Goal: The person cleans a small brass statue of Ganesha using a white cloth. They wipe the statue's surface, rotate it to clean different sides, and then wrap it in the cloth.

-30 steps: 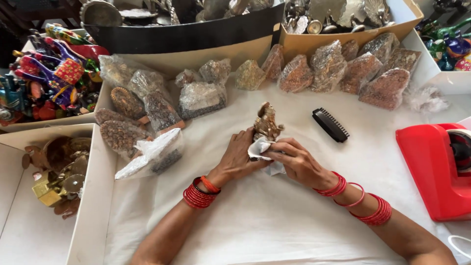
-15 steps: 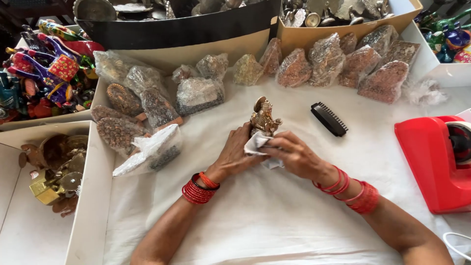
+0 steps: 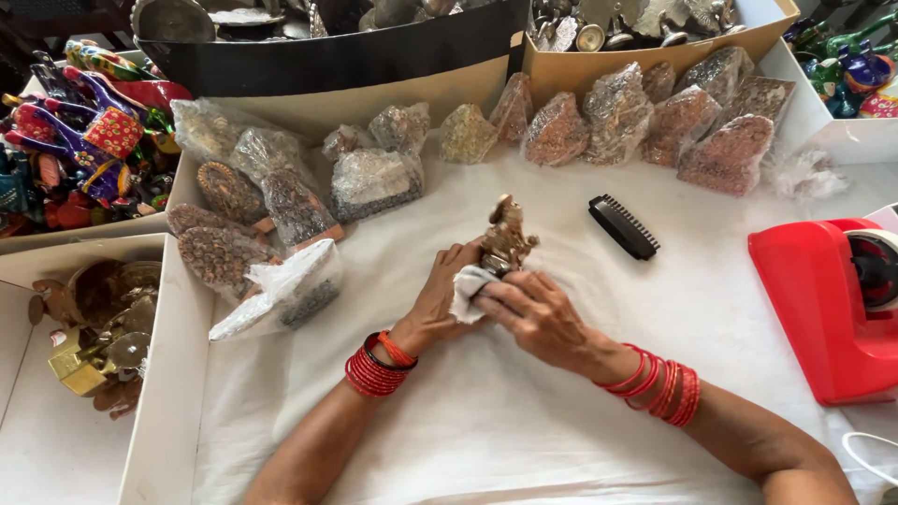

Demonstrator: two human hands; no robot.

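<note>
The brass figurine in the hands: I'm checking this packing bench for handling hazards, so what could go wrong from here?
The brass figurine is lifted off the white cloth, gripped low by the left hand while the right hand presses a small white rag to it; it might slip and drop. Its thin upper parts could snag the rag. The black brush and wrapped pieces lie close enough to be knocked.

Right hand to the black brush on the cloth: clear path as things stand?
Probably yes. The black brush lies bare on the white cloth, just beyond the right hand, nothing between. But that hand is pressing a white rag on the brass figurine, so it would have to let go.
</note>
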